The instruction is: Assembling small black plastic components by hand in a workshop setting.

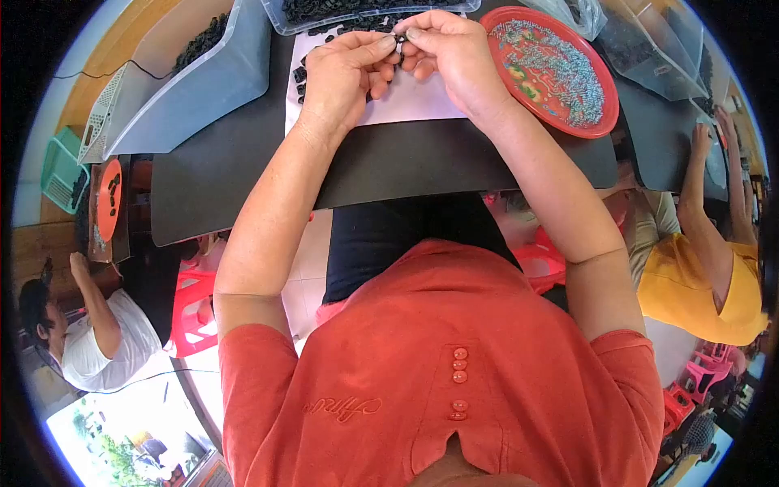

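While your left hand (347, 66) and right hand (451, 55), pinched closed, hold small black piece (399, 38) over white rectangular sheet (410, 104), work seems unfinished: loose black plastic parts (300, 75) lie on sheet, tiny pale-blue pieces (586, 99) in round red tray (610, 120) right of sheet; finished count unclear.

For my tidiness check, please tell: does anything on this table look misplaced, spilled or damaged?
Nothing clearly stands out. Small black parts lie scattered on the flat white sheet, outside the clear rectangular plastic bin; this looks slightly untidy, but may be deliberate.
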Demonstrator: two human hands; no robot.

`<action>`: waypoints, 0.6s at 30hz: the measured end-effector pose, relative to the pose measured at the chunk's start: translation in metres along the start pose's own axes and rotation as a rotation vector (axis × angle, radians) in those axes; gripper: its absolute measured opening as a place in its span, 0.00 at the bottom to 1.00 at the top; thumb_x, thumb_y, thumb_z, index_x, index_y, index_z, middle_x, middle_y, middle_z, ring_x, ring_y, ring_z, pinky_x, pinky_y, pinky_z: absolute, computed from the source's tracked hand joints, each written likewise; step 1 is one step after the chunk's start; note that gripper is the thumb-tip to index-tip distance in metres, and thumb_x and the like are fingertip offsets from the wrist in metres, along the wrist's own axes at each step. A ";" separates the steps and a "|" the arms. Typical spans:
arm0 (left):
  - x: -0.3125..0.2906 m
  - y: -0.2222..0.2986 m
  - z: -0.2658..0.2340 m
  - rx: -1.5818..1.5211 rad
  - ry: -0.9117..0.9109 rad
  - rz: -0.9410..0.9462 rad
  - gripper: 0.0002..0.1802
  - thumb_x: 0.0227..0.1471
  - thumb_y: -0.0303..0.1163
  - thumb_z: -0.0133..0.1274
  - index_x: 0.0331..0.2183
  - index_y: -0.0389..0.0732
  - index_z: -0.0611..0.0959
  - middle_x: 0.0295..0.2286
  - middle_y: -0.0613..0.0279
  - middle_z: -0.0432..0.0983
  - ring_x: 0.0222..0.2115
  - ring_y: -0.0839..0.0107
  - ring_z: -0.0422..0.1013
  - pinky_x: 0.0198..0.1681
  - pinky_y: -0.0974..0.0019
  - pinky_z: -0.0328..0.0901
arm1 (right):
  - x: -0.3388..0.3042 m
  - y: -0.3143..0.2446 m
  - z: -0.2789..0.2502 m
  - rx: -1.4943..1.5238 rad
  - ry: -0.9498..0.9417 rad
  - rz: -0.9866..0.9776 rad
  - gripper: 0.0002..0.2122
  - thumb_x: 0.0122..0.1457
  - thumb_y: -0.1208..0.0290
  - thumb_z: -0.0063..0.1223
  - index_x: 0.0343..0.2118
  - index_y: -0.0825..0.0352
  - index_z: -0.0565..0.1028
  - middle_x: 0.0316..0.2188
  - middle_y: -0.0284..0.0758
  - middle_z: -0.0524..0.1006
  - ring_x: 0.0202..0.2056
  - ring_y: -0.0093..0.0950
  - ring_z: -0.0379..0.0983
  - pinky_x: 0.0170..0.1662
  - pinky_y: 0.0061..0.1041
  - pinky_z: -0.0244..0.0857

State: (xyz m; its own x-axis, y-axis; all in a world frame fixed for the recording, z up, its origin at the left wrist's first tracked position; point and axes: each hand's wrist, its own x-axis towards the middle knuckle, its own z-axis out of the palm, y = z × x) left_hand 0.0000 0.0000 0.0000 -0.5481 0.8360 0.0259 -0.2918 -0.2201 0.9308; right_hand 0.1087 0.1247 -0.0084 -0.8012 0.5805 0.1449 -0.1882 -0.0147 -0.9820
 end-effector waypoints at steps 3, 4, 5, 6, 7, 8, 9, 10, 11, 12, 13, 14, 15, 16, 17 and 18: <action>0.000 0.000 0.002 0.011 0.006 0.014 0.09 0.51 0.25 0.57 0.33 0.29 0.80 0.23 0.57 0.76 0.18 0.75 0.68 0.16 0.74 0.61 | -0.001 0.001 0.004 -0.051 0.059 -0.088 0.07 0.61 0.74 0.47 0.37 0.66 0.78 0.25 0.31 0.76 0.23 0.17 0.71 0.26 0.15 0.64; -0.001 0.000 0.001 0.026 0.015 0.010 0.09 0.51 0.25 0.57 0.33 0.28 0.80 0.23 0.57 0.76 0.18 0.75 0.68 0.16 0.74 0.61 | -0.003 0.002 0.008 -0.085 0.091 -0.090 0.07 0.61 0.74 0.47 0.37 0.66 0.78 0.25 0.31 0.76 0.23 0.17 0.70 0.26 0.15 0.64; -0.001 -0.001 0.000 0.040 0.023 0.006 0.09 0.51 0.24 0.57 0.33 0.28 0.80 0.23 0.57 0.76 0.18 0.75 0.68 0.16 0.74 0.61 | -0.006 0.002 0.011 -0.120 0.123 -0.092 0.07 0.61 0.74 0.48 0.36 0.66 0.78 0.26 0.30 0.76 0.22 0.16 0.69 0.26 0.15 0.64; -0.001 -0.001 0.001 0.041 0.025 0.005 0.09 0.51 0.24 0.57 0.33 0.28 0.80 0.23 0.57 0.76 0.18 0.75 0.68 0.16 0.74 0.61 | -0.007 0.000 0.013 -0.119 0.122 -0.091 0.07 0.61 0.74 0.48 0.36 0.66 0.78 0.26 0.30 0.76 0.22 0.16 0.69 0.26 0.15 0.64; -0.002 0.000 0.001 0.036 0.025 0.007 0.08 0.51 0.24 0.56 0.33 0.28 0.80 0.23 0.57 0.76 0.18 0.75 0.68 0.16 0.74 0.61 | -0.009 -0.003 0.015 -0.123 0.132 -0.106 0.07 0.60 0.75 0.48 0.36 0.66 0.78 0.25 0.30 0.76 0.22 0.17 0.69 0.26 0.16 0.64; -0.003 0.001 0.002 0.031 0.025 0.008 0.08 0.51 0.24 0.56 0.33 0.28 0.80 0.23 0.57 0.76 0.18 0.75 0.68 0.16 0.74 0.61 | -0.010 -0.004 0.017 -0.127 0.141 -0.122 0.06 0.60 0.75 0.48 0.35 0.67 0.78 0.23 0.31 0.76 0.22 0.17 0.69 0.26 0.17 0.64; -0.002 0.001 0.003 0.029 0.023 0.006 0.08 0.51 0.24 0.56 0.33 0.28 0.80 0.23 0.57 0.76 0.18 0.75 0.68 0.16 0.74 0.61 | -0.010 -0.004 0.018 -0.128 0.143 -0.120 0.06 0.60 0.75 0.48 0.35 0.67 0.78 0.23 0.31 0.76 0.22 0.17 0.69 0.26 0.17 0.64; -0.002 0.001 0.004 0.021 0.020 0.020 0.08 0.51 0.24 0.56 0.33 0.28 0.80 0.24 0.56 0.76 0.18 0.75 0.69 0.16 0.75 0.61 | -0.010 -0.004 0.018 0.020 0.097 -0.068 0.06 0.61 0.76 0.47 0.37 0.68 0.76 0.26 0.34 0.76 0.25 0.21 0.72 0.28 0.18 0.67; -0.001 0.000 0.005 0.013 0.018 0.034 0.08 0.51 0.24 0.56 0.33 0.28 0.80 0.24 0.56 0.76 0.18 0.75 0.69 0.17 0.75 0.62 | -0.011 -0.004 0.019 0.168 0.050 -0.016 0.06 0.62 0.76 0.46 0.38 0.70 0.74 0.29 0.37 0.76 0.27 0.24 0.74 0.31 0.20 0.70; -0.001 0.000 0.004 0.012 0.018 0.032 0.08 0.51 0.24 0.56 0.33 0.28 0.80 0.24 0.56 0.76 0.18 0.75 0.69 0.17 0.75 0.62 | -0.011 -0.006 0.019 0.168 0.051 -0.014 0.06 0.62 0.76 0.46 0.38 0.70 0.74 0.29 0.37 0.76 0.27 0.24 0.74 0.31 0.20 0.70; -0.001 0.000 0.003 0.022 0.010 0.040 0.08 0.51 0.23 0.56 0.33 0.28 0.80 0.24 0.56 0.76 0.18 0.75 0.69 0.17 0.75 0.62 | -0.012 -0.008 0.019 0.171 0.036 0.004 0.06 0.61 0.77 0.46 0.37 0.71 0.73 0.29 0.36 0.76 0.27 0.23 0.74 0.31 0.19 0.70; -0.001 -0.001 0.002 0.031 0.002 0.047 0.08 0.51 0.23 0.56 0.33 0.28 0.80 0.24 0.56 0.76 0.18 0.75 0.70 0.17 0.75 0.62 | -0.012 -0.011 0.019 0.174 0.022 0.022 0.06 0.61 0.77 0.46 0.37 0.71 0.73 0.29 0.35 0.75 0.27 0.22 0.74 0.31 0.19 0.70; -0.002 0.000 0.002 0.031 0.003 0.047 0.08 0.51 0.23 0.56 0.33 0.28 0.80 0.24 0.56 0.76 0.18 0.75 0.70 0.17 0.75 0.62 | -0.012 -0.012 0.018 0.175 0.022 0.022 0.06 0.61 0.77 0.46 0.37 0.71 0.73 0.29 0.35 0.75 0.27 0.22 0.74 0.31 0.19 0.70; -0.002 0.000 0.003 0.035 -0.007 0.057 0.08 0.51 0.23 0.56 0.33 0.28 0.80 0.23 0.56 0.77 0.19 0.75 0.70 0.17 0.76 0.62 | -0.011 -0.014 0.015 0.095 0.028 0.001 0.05 0.60 0.77 0.47 0.36 0.71 0.74 0.27 0.34 0.75 0.26 0.21 0.73 0.30 0.18 0.69; -0.003 0.000 0.003 0.038 -0.016 0.066 0.09 0.50 0.24 0.56 0.33 0.28 0.80 0.23 0.56 0.77 0.19 0.76 0.70 0.17 0.76 0.62 | -0.010 -0.016 0.013 0.016 0.034 -0.020 0.05 0.60 0.77 0.48 0.35 0.71 0.75 0.26 0.33 0.76 0.25 0.20 0.72 0.29 0.17 0.67; -0.003 0.000 0.004 0.037 -0.014 0.066 0.09 0.50 0.24 0.56 0.33 0.28 0.80 0.23 0.56 0.77 0.19 0.76 0.70 0.17 0.76 0.62 | -0.010 -0.018 0.013 0.016 0.032 -0.018 0.05 0.60 0.77 0.48 0.35 0.71 0.75 0.26 0.33 0.76 0.25 0.20 0.72 0.29 0.17 0.67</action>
State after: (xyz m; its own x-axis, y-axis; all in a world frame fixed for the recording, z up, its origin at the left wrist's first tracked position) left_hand 0.0048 -0.0007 0.0012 -0.5543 0.8272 0.0922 -0.2263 -0.2564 0.9397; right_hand 0.1132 0.1085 0.0091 -0.7789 0.6069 0.1581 -0.2113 -0.0167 -0.9773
